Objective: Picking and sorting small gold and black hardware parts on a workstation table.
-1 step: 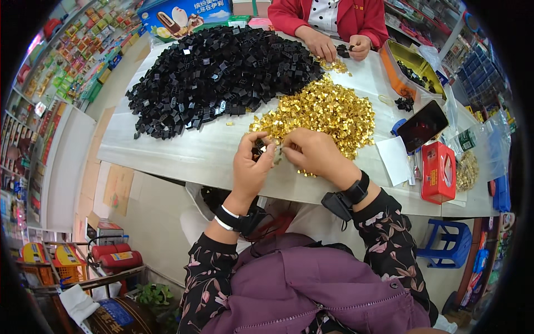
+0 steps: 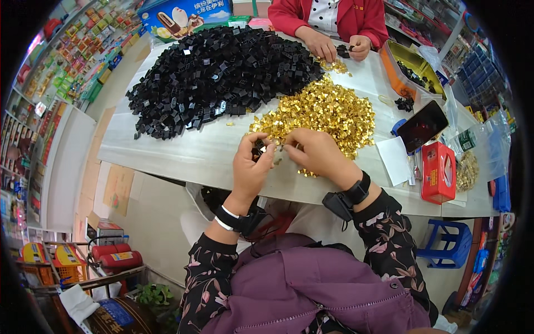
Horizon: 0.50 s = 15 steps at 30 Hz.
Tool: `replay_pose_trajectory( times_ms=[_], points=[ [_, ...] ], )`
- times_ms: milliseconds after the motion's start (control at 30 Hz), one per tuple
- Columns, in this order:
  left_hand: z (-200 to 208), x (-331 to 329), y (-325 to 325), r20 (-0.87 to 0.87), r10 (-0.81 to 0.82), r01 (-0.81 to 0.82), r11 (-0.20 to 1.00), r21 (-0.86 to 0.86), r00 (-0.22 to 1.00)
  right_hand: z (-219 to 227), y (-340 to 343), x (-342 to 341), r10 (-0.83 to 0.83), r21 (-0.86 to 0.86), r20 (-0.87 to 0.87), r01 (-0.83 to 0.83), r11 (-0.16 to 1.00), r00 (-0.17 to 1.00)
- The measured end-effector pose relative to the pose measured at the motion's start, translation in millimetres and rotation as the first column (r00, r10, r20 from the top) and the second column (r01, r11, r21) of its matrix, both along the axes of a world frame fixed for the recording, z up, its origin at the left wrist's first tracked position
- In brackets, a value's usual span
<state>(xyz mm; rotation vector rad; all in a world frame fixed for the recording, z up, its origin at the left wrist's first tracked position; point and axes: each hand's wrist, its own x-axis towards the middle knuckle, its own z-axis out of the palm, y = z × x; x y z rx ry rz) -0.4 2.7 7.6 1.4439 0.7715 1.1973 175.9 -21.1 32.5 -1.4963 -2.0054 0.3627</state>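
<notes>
My left hand [image 2: 250, 170] is closed round several small black plastic pieces [image 2: 258, 149], near the table's front edge. A hand's width to the right, my right hand [image 2: 318, 155] has its thumb and fingers bent together in a pinch. A tiny dark bit shows at those fingertips, too small to name. Just beyond both hands spreads a heap of shiny gold pieces [image 2: 339, 114]. Farther back on the left rises a much larger pile of square black plastic pieces [image 2: 217, 75].
Across the white table [image 2: 183, 147], a person in a red jacket [image 2: 289, 16] handles black pieces. On the right are a yellow-lined tin [image 2: 409, 58], a phone [image 2: 423, 127], white paper [image 2: 394, 158] and a red tin [image 2: 438, 172]. A blue stool [image 2: 448, 242] stands below.
My right hand has shifted very slightly, its fingertips still close to my left hand. The left hand and the heaps look the same.
</notes>
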Motion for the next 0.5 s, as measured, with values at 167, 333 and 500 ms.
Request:
replay_pose_trajectory(
  times_ms=[167, 333, 500],
  points=[
    [-3.1, -1.5, -1.6, -0.025, -0.015, 0.014, 0.999, -0.038, 1.000, -1.0, 0.7, 3.6, -0.060, -0.123, -0.198, 0.036, 0.992, 0.978],
    [0.6, -4.3, -1.2, -0.087, -0.129, 0.120, 0.987, -0.108, 0.988, -1.7, 0.8, 6.6, 0.033, -0.102, -0.283, -0.064, 0.993, 0.959],
    [-4.2, -4.7, -0.6, 0.062, -0.116, 0.122, 0.987, -0.100, 0.991, 4.7, 4.1, 9.7, -0.007, -0.226, -0.418, -0.096, 0.969, 0.908]
  ],
)
